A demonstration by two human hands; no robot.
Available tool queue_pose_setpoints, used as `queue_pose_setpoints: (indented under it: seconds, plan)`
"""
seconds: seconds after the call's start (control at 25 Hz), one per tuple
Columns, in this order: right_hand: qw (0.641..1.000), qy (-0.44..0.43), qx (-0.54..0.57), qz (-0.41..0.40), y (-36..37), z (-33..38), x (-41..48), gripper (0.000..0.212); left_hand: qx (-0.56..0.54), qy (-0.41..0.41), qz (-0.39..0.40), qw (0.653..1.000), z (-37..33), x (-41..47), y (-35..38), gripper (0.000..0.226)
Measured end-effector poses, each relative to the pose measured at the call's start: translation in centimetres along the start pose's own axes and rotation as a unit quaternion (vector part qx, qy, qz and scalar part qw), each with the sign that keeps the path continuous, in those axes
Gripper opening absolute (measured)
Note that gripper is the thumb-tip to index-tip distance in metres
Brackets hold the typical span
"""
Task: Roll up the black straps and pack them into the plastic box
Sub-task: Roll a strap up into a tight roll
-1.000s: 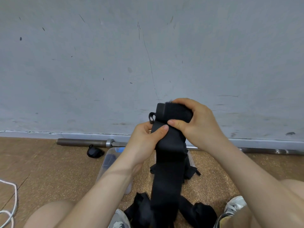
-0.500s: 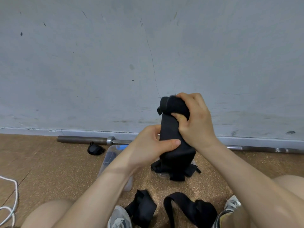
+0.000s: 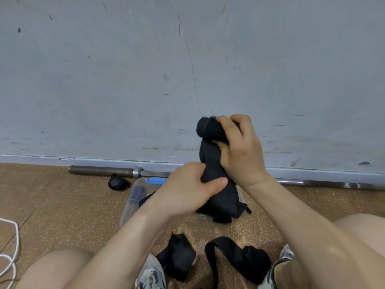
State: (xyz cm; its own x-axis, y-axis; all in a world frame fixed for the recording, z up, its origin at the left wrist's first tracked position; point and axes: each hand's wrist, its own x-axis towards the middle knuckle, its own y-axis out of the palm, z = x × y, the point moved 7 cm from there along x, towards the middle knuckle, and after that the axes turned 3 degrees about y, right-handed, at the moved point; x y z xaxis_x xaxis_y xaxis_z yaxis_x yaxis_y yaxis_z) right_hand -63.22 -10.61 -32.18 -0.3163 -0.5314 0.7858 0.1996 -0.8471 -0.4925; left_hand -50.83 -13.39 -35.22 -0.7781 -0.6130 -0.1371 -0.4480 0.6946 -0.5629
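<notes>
Scuffed pale grey wall (image 3: 125, 80) fills the upper half of my feed and meets a speckled brown cork-like floor (image 3: 62, 205), with a dull steel barbell shaft (image 3: 100, 170) lying along the skirting. In front of the wall, the right hand (image 3: 241, 151) is curled tight round the rolled top of a wide black woven strap (image 3: 210, 130), a fuzzy-edged cylinder. The left hand (image 3: 187, 190) grips the flat tail of that strap lower down, thumb pressed across its face. The tail drops into a crumpled black heap; I cannot tell where it ends. Behind the left wrist sits the clear plastic box (image 3: 131, 203), round-cornered, with something dark inside. A small finished black roll (image 3: 118, 183) lies just left of it. A folded black strap (image 3: 177, 255) and a looped black strap (image 3: 235, 257) lie limp on the floor between grey-and-white trainers (image 3: 150, 276). A white cord (image 3: 12, 247) loops at the left edge.
</notes>
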Motion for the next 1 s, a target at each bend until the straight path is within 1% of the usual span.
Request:
queue_pose_setpoints:
  seconds: [0.04,0.08,0.12,0.2,0.28,0.32,0.36,0.4,0.52,0.64,0.72,0.8,0.88,0.92,0.96,1.0]
  plan:
    - [1.000,0.016,0.006,-0.012,-0.2,-0.5,0.3,0.041,-0.119,-0.021,0.023,0.992,0.5,-0.2,0.5,0.020]
    - [0.999,0.038,0.018,-0.023,-0.6,-1.0,0.7,0.040,-0.183,-0.027,0.029,0.982,0.8,-0.3,0.7,0.016]
    - [0.997,0.064,0.035,-0.032,-1.1,-1.6,1.0,0.040,-0.178,-0.007,0.018,0.984,0.8,-0.2,0.6,0.018]
    - [0.992,0.105,0.062,-0.038,-1.6,-2.7,1.6,0.041,-0.080,0.035,-0.013,0.996,0.7,-0.1,0.5,0.027]
    - [0.993,0.106,0.041,-0.032,-1.5,-3.0,1.9,0.039,0.012,0.044,-0.024,0.999,0.7,-0.1,0.3,0.031]
    - [0.995,0.093,0.024,-0.029,-1.4,-2.8,1.9,0.038,0.030,0.040,-0.024,0.998,0.9,-0.2,0.4,0.034]
    - [0.996,0.080,0.019,-0.029,-1.3,-2.7,1.9,0.038,0.024,0.035,-0.018,0.999,1.3,-0.2,0.5,0.035]
    - [0.996,0.079,0.031,-0.029,-1.3,-2.6,1.9,0.038,-0.005,0.031,-0.011,0.999,1.7,-0.3,0.7,0.036]
    - [0.985,0.133,0.102,-0.044,-2.0,-2.7,2.2,0.039,-0.109,-0.003,0.001,0.994,3.4,0.3,0.3,0.027]
    - [0.979,0.143,0.131,-0.059,-2.7,-2.4,2.5,0.040,-0.205,-0.063,0.016,0.977,5.6,1.1,0.3,0.018]
    - [0.979,0.135,0.140,-0.058,-2.8,-1.8,2.5,0.041,-0.208,-0.079,0.043,0.974,6.7,1.4,0.9,0.019]
    - [0.978,0.130,0.154,-0.050,-2.8,-1.4,2.5,0.041,-0.185,-0.073,0.075,0.977,7.4,1.7,1.1,0.029]
    - [0.978,0.123,0.163,-0.040,-2.8,-1.1,2.6,0.042,-0.161,-0.044,0.115,0.979,7.2,1.9,0.8,0.052]
    - [0.978,0.121,0.167,-0.035,-2.8,-1.0,2.6,0.043,-0.163,-0.019,0.117,0.979,6.6,2.1,0.4,0.063]
    - [0.977,0.119,0.171,-0.032,-2.8,-0.9,2.6,0.043,-0.180,0.009,0.094,0.979,5.7,2.4,-0.2,0.071]
    - [0.977,0.119,0.175,-0.029,-2.8,-0.8,2.6,0.043,-0.206,0.037,0.044,0.977,4.6,2.7,-1.1,0.072]
